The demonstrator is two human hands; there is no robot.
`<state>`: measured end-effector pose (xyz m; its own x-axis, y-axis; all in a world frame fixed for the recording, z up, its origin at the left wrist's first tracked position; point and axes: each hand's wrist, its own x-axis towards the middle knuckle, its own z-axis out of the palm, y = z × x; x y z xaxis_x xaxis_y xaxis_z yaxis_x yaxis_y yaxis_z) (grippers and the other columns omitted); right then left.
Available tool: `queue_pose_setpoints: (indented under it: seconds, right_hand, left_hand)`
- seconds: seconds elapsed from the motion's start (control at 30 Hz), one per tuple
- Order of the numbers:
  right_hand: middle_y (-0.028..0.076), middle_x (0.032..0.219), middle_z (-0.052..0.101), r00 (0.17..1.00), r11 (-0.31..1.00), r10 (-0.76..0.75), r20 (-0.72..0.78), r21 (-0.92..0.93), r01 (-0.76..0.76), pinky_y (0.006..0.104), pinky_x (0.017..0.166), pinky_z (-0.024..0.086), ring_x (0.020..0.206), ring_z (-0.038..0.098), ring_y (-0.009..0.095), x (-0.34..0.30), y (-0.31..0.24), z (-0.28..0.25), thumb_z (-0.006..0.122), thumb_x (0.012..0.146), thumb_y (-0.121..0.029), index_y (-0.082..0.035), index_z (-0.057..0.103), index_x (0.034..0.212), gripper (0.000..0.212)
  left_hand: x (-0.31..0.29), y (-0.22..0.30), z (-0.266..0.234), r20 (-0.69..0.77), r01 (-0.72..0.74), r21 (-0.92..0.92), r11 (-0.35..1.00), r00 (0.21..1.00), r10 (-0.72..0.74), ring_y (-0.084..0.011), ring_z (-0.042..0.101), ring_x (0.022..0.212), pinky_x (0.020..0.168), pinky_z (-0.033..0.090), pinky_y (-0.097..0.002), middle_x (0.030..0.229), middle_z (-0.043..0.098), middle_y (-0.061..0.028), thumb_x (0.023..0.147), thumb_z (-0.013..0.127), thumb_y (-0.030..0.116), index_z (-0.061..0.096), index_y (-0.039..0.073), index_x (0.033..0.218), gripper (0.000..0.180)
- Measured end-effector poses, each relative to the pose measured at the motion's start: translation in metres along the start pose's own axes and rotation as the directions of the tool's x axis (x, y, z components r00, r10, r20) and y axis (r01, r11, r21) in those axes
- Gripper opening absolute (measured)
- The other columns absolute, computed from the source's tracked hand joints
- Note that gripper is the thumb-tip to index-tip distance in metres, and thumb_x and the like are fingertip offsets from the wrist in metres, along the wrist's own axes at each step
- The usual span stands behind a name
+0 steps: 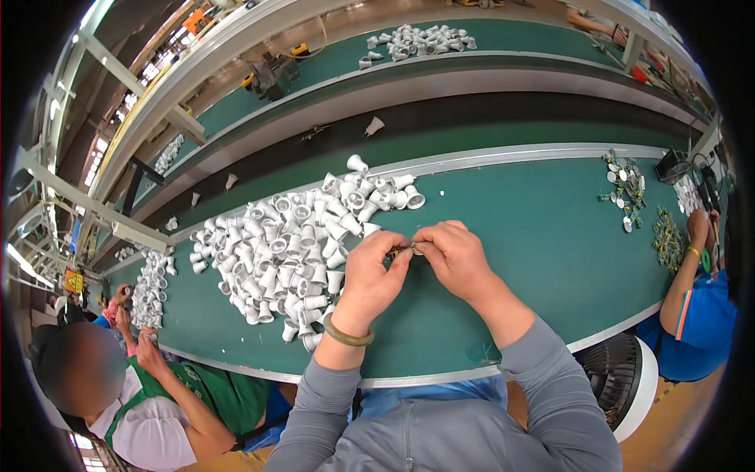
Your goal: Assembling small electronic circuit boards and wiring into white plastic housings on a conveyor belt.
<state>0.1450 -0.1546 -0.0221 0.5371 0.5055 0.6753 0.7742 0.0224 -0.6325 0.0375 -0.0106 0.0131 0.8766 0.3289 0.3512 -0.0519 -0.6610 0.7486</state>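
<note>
My left hand (371, 277) and my right hand (456, 259) meet over the green work table, fingertips almost touching. Between them is a small yellowish and silvery part (415, 248), pinched by both hands. The fingers cover most of it, so its kind cannot be made out. Just left of my left hand spreads a big heap of white cup-shaped lamp housings (275, 244), lying at all angles. A greenish bangle circles my left wrist.
At the right lie small circuit boards with white discs (625, 185) and a pile of green-yellow components (668, 240). Co-workers sit on both sides. A fan (613, 377) stands by the table's near edge. Beyond the raised rail (503, 160) runs a dark belt (440, 126) with scattered housings.
</note>
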Motion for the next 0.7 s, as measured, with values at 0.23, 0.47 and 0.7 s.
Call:
queue_pose_setpoints:
  seconds: [0.23, 0.47, 0.7]
  right_hand:
    - [0.008, 0.084, 0.068, 0.991, 0.998, 0.063, 0.119, -0.009, -0.063, 0.0421, 0.079, 0.049, 0.08, 0.065, 0.033, 0.002, -0.014, -0.007, 0.069, 0.091, -0.007, -0.008, 0.067, 0.095, 0.005]
    - [0.002, 0.086, 0.067, 0.751, 0.7, 0.498, 0.434, 0.31, -0.643, 0.0302, 0.07, 0.05, 0.072, 0.062, 0.013, 0.001, -0.012, -0.013, 0.066, 0.096, -0.006, -0.005, 0.068, 0.101, 0.006]
    - [-0.001, 0.089, 0.065, 0.67, 0.291, 0.544, 0.505, 0.635, -0.716, 0.0219, 0.067, 0.048, 0.074, 0.056, 0.006, -0.005, -0.007, -0.012, 0.064, 0.099, -0.008, -0.001, 0.068, 0.102, 0.008]
  left_hand:
    - [-0.009, -0.01, -0.003, 0.099, 0.087, -0.203, 0.975, 0.993, -0.068, -0.0212, 0.058, 0.068, 0.06, 0.047, -0.0318, 0.085, 0.061, -0.0096, 0.085, 0.07, -0.001, 0.066, 0.001, 0.093, 0.01]
    - [-0.013, -0.011, 0.009, -0.124, -0.461, 0.235, 0.856, 0.859, 0.497, -0.0299, 0.059, 0.075, 0.064, 0.049, -0.0388, 0.09, 0.064, -0.0087, 0.077, 0.074, -0.004, 0.066, 0.002, 0.089, 0.015]
    - [-0.017, -0.003, 0.028, -0.236, -0.495, 0.299, 0.816, 0.791, 0.565, -0.0304, 0.063, 0.078, 0.066, 0.052, -0.0362, 0.094, 0.068, -0.0141, 0.074, 0.075, -0.01, 0.068, -0.001, 0.095, 0.024]
